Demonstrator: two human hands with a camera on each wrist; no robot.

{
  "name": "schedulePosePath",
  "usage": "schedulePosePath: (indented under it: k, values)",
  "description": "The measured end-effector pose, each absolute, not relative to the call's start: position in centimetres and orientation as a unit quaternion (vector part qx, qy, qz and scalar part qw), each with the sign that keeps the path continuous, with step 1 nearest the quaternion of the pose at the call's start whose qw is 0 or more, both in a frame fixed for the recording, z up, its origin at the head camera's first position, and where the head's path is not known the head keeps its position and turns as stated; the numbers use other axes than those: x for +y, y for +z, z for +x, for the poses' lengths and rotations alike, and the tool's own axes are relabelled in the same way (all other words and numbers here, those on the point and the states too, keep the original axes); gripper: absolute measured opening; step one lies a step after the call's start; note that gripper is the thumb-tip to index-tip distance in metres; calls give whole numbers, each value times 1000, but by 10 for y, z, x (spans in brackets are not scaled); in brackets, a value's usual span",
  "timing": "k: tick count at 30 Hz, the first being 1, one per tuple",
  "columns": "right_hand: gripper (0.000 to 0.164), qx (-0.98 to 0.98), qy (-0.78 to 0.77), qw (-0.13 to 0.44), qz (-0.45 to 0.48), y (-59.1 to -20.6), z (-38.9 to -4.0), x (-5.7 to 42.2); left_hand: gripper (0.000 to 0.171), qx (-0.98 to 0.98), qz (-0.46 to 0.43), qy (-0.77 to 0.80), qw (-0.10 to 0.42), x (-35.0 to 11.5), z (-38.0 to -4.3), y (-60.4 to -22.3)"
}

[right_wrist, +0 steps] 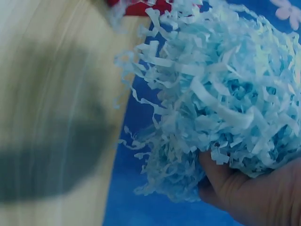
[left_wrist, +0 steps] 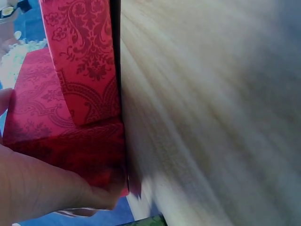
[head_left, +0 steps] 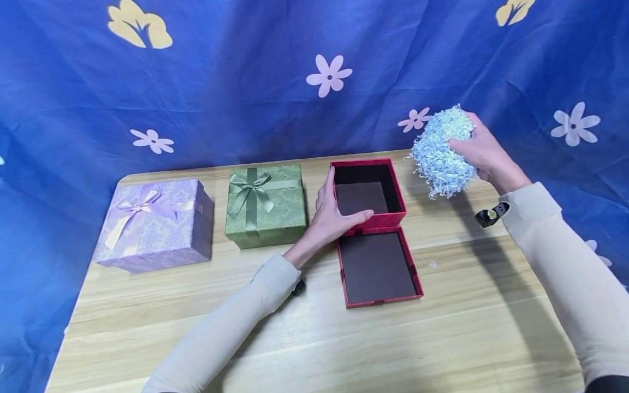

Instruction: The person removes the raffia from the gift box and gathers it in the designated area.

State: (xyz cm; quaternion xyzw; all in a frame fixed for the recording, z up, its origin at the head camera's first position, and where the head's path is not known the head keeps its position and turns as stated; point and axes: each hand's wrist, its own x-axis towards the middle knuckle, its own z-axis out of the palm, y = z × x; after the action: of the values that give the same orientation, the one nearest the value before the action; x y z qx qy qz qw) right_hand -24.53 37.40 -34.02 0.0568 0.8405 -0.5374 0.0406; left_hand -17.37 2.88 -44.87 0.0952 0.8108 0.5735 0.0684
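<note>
My right hand (head_left: 484, 148) holds a bundle of light blue shredded paper (head_left: 444, 153) in the air, right of the open red box (head_left: 377, 220). Loose strands hang from the bundle in the right wrist view, with a thumb and finger (right_wrist: 221, 181) pressed into it. Around the box's near left corner lies my left hand (head_left: 330, 214), its straight fingers along the left side and its thumb spread over the front rim. The box's dark interior shows no contents. Directly in front, the red lid (head_left: 378, 267) lies inside up.
A green gift box (head_left: 270, 204) with a bow stands just left of my left hand. Farther left is a lilac gift box (head_left: 152, 224), also with a bow. Behind the wooden table (head_left: 314, 344) hangs a blue flowered cloth (head_left: 236, 82).
</note>
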Motion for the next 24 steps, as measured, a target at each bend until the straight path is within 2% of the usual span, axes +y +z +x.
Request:
schedulePosePath:
  k: [7, 13, 16, 20, 24]
  values:
    - [58, 794, -594, 46, 116, -371, -260, 384, 136, 811, 92, 573, 67, 28, -174, -449]
    - [77, 801, -570, 91, 161, -399, -271, 384, 137, 810, 93, 575, 65, 27, -174, -449]
    - [79, 792, -578, 101, 171, -409, -274, 382, 138, 810, 94, 575, 69, 27, -173, -449]
    - [84, 795, -574, 88, 176, -417, -276, 380, 136, 811, 94, 573, 72, 27, -173, -448]
    - [93, 844, -494, 69, 197, -426, -278, 380, 136, 813, 92, 571, 69, 26, -174, -449]
